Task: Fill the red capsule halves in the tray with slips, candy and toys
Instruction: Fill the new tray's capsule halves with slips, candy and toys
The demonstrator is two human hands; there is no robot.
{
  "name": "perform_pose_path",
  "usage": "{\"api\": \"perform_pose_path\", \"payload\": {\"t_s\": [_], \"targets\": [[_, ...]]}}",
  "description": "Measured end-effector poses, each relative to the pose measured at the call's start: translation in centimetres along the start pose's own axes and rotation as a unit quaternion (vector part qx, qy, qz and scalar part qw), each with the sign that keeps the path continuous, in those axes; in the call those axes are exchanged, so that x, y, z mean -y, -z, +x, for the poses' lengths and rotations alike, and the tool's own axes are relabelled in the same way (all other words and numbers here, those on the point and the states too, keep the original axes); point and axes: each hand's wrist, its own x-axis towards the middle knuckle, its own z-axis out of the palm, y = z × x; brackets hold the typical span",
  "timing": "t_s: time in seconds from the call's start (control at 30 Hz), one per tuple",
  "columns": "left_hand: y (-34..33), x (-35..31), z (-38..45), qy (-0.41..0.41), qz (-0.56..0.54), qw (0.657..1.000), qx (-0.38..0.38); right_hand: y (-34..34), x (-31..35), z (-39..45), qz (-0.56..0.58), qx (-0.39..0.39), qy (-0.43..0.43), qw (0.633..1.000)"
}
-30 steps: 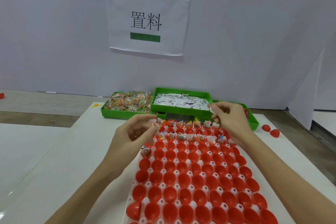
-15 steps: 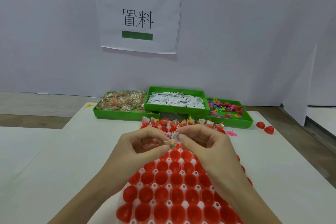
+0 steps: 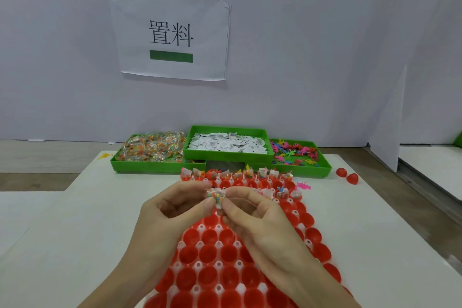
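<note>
Hands meet over the tray, fingers curled. My left hand (image 3: pixel 172 210) and right hand (image 3: pixel 252 212) both pinch one small clear candy packet (image 3: pixel 217 197) between thumb and fingertips, held just above the red capsule halves (image 3: pixel 210 252). I can't tell if a slip is folded in with it.

Under both hands sits the tray (image 3: pixel 217 264), white with red halves in rows; the ones below and nearer than my wrists look empty. Just beyond my fingertips, the two far rows of filled halves (image 3: pixel 247 174) carry packets, paper and bits of toy.

Past those, further from the hands, three green bins stand side by side on the table (image 3: pixel 75 232): candy bin (image 3: pixel 152 155) beyond my left hand, slip bin (image 3: pixel 227 147) straight ahead, raised a little over the other two, toy bin (image 3: pixel 297 157) beyond my right hand.

Right of my right hand, a pink toy (image 3: pixel 303 186) lies on the table just beside the tray edge. Further right, two loose red halves (image 3: pixel 347 175) sit touching, well apart from the tray. A yellow piece (image 3: pixel 105 156) lies far left by the candy bin. Wall sign (image 3: pixel 170 32) hangs above.
</note>
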Motion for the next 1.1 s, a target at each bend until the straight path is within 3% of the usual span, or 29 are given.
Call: {"api": "perform_pose_path", "payload": {"t_s": [0.1,0.2,0.33,0.43,0.57,0.7,0.9,1.1], "targets": [[0.3,-0.4,0.1,0.01,0.009,0.999,0.04,0.1,0.4,-0.3,-0.066,0.006,0.022,0.998],[0.5,-0.8,0.1,0.031,0.013,0.998,0.05,0.8,1.7,-0.2,-0.21,0.01,0.075,0.975],[0.7,-0.8,0.4,0.038,-0.008,0.999,0.012,4.1,4.1,2.5,-0.332,-0.104,0.17,0.922],[1.0,-0.9,0.6,0.036,-0.012,0.999,-0.012,7.8,5.1,6.4,-0.444,-0.178,0.147,0.866],[1.5,-0.8,0.9,0.042,0.003,0.999,-0.034,13.4,5.9,11.2,-0.596,-0.222,0.109,0.764],[2.0,-0.8,1.2,0.026,0.004,0.999,-0.044,17.5,6.5,14.5,-0.71,-0.187,0.067,0.676],[2.4,-0.3,1.6,0.027,0.012,0.998,-0.053,18.3,7.1,17.2,-0.777,-0.098,-0.003,0.621],[2.8,0.0,1.8,0.028,0.011,0.998,-0.055,17.8,7.1,18.0,-0.813,-0.09,-0.021,0.576]]}}
